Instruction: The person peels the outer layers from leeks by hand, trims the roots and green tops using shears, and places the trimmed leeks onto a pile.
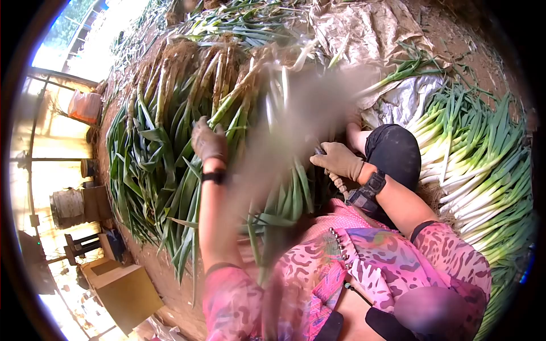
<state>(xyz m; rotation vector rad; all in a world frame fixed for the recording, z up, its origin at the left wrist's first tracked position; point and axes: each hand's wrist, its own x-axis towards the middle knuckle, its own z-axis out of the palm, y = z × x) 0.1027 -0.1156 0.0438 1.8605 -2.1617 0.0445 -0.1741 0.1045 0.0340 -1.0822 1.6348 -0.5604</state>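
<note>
A grey-beige glove covers my left hand (209,140), which is at a green onion stalk (242,96) on top of a pile of untrimmed green onions (165,142) with brown roots. Its fingers are closed around the stalk. My right hand (336,160), also gloved, is wrapped round a dark handle near my knee; the rest of that tool is hidden. A large blurred smear between the hands covers part of the pile. Cleaned green onions (466,176) with white stems lie in a long heap to the right.
Crumpled beige sheeting (369,34) and a silvery sheet (406,96) lie on the soil beyond my knee. A cardboard box (128,292) stands at lower left, with buckets (85,107) along the left wall. More onions lie at the top.
</note>
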